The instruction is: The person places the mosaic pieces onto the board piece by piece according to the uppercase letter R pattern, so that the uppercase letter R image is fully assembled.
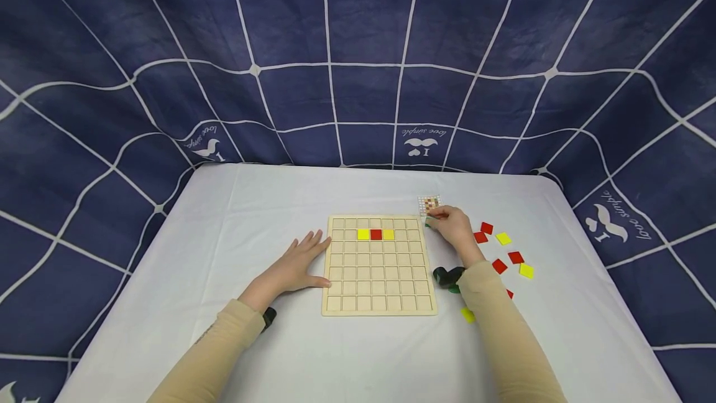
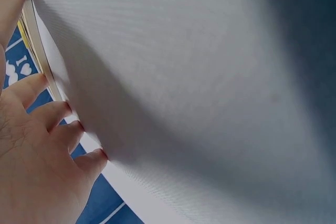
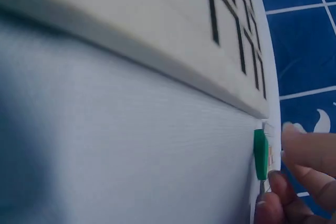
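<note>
As a green tile (image 1: 427, 222) shows just beside the far right corner of the wooden board (image 1: 364, 259), the right hand (image 1: 452, 226) bends its fingers near it; I cannot tell whether they pinch it. The left hand (image 1: 292, 269), fingers spread, touches the board's left edge. Red tiles (image 1: 516, 257) and yellow tiles (image 1: 504, 239) dot the worktop (image 1: 168, 328).

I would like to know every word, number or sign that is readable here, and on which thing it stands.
"love simple": on the blue curtain, upside down at the back, also on the right side; on the left, its ending is unclear.
"I", with heart and moustache signs: same curtain.
Card: printed grid, too small to read any text.
Left sleeve: small dark marks, unreadable.
</note>
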Action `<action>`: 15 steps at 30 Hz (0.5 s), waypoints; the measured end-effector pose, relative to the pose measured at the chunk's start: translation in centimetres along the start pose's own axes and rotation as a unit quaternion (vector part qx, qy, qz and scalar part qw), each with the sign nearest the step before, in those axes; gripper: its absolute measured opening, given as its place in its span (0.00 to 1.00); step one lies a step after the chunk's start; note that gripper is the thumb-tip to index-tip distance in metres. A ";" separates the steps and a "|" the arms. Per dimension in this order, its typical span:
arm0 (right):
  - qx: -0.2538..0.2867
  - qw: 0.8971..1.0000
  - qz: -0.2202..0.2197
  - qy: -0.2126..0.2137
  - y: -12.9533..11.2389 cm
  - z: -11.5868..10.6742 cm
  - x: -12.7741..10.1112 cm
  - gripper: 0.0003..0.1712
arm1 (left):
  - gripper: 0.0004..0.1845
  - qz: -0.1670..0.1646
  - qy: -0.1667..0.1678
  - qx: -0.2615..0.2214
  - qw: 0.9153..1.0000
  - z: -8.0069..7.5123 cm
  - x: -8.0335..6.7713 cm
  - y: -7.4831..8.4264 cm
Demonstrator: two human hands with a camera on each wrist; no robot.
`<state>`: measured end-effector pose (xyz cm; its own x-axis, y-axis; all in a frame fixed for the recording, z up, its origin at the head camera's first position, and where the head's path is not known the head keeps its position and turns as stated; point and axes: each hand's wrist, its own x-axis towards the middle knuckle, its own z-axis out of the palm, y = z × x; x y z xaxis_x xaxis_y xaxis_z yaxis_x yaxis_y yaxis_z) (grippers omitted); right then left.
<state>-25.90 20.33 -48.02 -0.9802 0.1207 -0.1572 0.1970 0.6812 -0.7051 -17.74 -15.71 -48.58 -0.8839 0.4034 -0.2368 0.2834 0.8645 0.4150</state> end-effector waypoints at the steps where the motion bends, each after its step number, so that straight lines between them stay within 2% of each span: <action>1: -0.009 1.000 0.001 -0.008 0.1 0.1 0.1 0.20 | 0.56 0.000 0.001 0.001 1.000 0.0 0.0 0.0; 5: -0.034 0.999 0.002 -0.028 0.4 0.5 0.2 0.22 | 0.57 -0.002 0.003 0.002 1.000 0.2 0.1 -0.1; 15: -0.043 0.998 0.013 -0.034 0.4 0.7 0.4 0.15 | 0.56 -0.001 0.002 0.001 1.000 0.1 0.1 -0.2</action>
<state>-26.24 20.15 -48.79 -0.9702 0.0924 -0.2240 0.2178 0.7383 -0.6383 -17.84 -15.78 -48.78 -0.8862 0.3996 -0.2343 0.2815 0.8663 0.4127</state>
